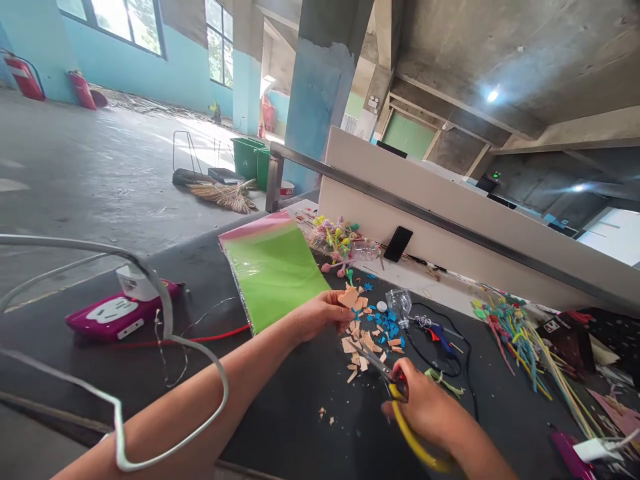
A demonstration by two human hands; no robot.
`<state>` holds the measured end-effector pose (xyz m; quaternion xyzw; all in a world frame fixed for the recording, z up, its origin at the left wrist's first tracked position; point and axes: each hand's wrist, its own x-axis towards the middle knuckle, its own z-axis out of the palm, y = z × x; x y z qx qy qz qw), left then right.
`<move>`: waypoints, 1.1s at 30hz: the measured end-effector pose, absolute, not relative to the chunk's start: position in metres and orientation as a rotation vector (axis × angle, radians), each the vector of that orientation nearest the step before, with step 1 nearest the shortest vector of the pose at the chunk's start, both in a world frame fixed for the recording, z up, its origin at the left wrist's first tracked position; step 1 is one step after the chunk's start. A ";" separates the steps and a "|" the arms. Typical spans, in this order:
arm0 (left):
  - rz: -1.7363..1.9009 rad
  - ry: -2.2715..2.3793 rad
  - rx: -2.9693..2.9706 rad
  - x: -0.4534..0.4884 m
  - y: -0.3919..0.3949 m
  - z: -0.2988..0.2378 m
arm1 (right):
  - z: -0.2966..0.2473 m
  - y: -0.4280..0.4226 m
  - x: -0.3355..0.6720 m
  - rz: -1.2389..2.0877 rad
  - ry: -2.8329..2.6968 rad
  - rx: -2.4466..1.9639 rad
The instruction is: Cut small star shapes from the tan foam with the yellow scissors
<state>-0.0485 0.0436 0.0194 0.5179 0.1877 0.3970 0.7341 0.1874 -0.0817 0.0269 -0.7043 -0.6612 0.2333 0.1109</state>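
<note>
The left hand [315, 317] pinches a peach foam piece [349, 297] in its fingers [336, 309], the piece jutting out at two o'clock. The right hand [425, 407] has its fingers [400, 375] clenched on yellow-handled scissors [379, 365], whose blades point to ten o'clock over scraps [363, 343] on the desk [295, 413].

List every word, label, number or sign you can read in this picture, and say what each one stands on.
None is readable.
White box on the pink power strip: print too small.
White label on the dark packet: blurred.
Green-lit display at the back: too small.
</note>
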 end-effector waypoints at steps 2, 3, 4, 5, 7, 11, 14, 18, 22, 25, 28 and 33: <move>0.824 0.416 1.209 -0.049 0.043 0.019 | 0.028 -0.085 0.179 0.687 -2.079 -2.062; 0.791 0.422 1.248 -0.049 0.042 0.018 | 0.030 -0.087 0.176 0.719 -2.167 -2.004; 0.753 0.430 1.287 -0.049 0.041 0.018 | 0.033 -0.087 0.173 0.762 -2.237 -1.930; 0.720 0.438 1.323 -0.048 0.040 0.017 | 0.038 -0.086 0.171 0.793 -2.282 -1.880; 0.672 0.442 1.387 -0.047 0.037 0.017 | 0.048 -0.079 0.168 0.829 -2.271 -1.800; 0.575 0.438 1.468 -0.043 0.033 0.017 | 0.053 -0.052 0.162 1.033 -1.768 -1.597; 0.528 0.466 1.507 -0.041 0.031 0.017 | 0.042 -0.037 0.156 1.346 -1.517 -1.334; 0.483 0.498 1.584 -0.037 0.026 0.018 | 0.028 -0.031 0.148 1.412 -1.431 -1.271; 0.459 0.545 1.636 -0.032 0.023 0.015 | 0.023 -0.034 0.145 1.355 -1.470 -1.305; 0.455 0.537 1.544 -0.031 0.024 0.012 | 0.021 -0.037 0.146 1.250 -1.443 -1.343; 0.499 0.517 1.337 -0.031 0.026 0.013 | 0.021 -0.038 0.150 1.268 -1.347 -1.285; 0.593 0.503 1.172 -0.028 0.024 0.011 | 0.019 -0.036 0.155 1.298 -1.198 -1.192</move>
